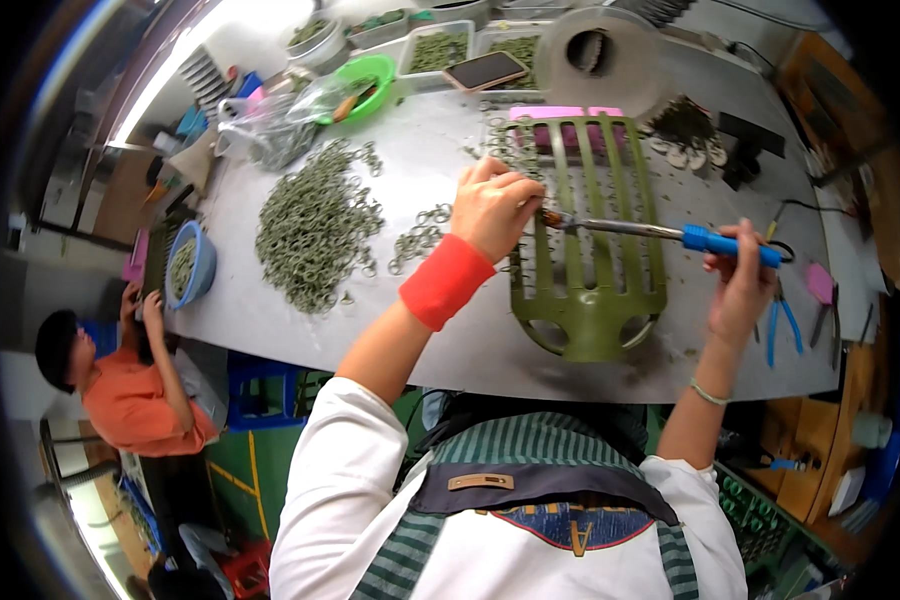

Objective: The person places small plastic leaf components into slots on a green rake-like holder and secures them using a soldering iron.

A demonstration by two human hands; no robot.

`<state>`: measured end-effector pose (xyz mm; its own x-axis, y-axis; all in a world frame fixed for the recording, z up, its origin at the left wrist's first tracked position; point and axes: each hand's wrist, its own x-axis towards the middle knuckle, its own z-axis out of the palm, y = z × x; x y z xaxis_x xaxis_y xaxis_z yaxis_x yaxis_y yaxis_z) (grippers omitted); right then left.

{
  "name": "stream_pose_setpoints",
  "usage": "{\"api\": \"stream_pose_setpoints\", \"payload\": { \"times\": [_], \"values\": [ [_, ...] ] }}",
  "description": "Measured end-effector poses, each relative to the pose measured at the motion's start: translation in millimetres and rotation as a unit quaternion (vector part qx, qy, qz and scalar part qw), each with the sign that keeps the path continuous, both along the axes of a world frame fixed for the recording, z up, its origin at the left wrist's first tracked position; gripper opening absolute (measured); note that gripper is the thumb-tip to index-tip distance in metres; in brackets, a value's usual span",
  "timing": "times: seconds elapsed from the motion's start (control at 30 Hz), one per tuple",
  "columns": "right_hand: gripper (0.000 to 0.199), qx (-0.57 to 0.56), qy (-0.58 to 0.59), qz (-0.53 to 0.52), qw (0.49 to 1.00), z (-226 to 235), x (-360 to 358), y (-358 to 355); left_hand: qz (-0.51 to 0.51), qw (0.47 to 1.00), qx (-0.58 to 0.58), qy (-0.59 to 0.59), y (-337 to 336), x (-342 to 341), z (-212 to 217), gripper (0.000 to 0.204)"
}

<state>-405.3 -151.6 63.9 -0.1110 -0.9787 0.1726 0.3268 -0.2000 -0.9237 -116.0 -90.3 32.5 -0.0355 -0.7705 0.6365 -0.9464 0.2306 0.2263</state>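
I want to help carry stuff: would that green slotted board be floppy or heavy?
The green slotted board might bend a little rather than flop, since its bars look long and narrow. With so many open slots, it's probably light for its size.

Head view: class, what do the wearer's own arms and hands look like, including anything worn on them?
White sleeves cover the upper arms, leaving the forearms bare. The left hand has a wide red wristband; the right hand has a thin pale bracelet below it. Neither wears a glove.
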Motion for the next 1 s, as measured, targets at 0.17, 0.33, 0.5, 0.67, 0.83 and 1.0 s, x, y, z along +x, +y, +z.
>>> {"api": "stream_pose_setpoints", "payload": {
  "times": [0.17,0.33,0.5,0.67,0.83,1.0],
  "values": [
    [0.024,0.002,0.009,0.005,1.000,7.2,-9.2,3.0,0.039,0.950,0.061,0.304,10.5,29.5,10.4,0.011],
    [0.025,0.009,0.007,0.019,1.000,5.3,-8.0,4.9,0.185,0.943,0.248,0.125,71.4,113.7,-14.8,0.014],
    [0.025,0.009,0.015,0.015,1.000,9.4,-3.6,8.6,0.173,0.964,0.203,0.014,90.2,118.9,-46.0,0.010],
    [0.025,0.002,0.015,0.009,1.000,12.8,-9.1,9.9,0.188,0.899,0.199,0.343,83.6,104.9,-9.2,0.007],
    [0.023,0.002,0.017,-0.005,1.000,11.6,-12.5,9.7,-0.036,0.892,0.165,0.420,60.3,39.6,26.0,0.010],
    [0.024,0.014,0.004,0.003,1.000,3.3,-4.5,7.9,-0.035,0.990,0.063,0.124,26.7,-5.2,17.1,0.010]
  ]
}}
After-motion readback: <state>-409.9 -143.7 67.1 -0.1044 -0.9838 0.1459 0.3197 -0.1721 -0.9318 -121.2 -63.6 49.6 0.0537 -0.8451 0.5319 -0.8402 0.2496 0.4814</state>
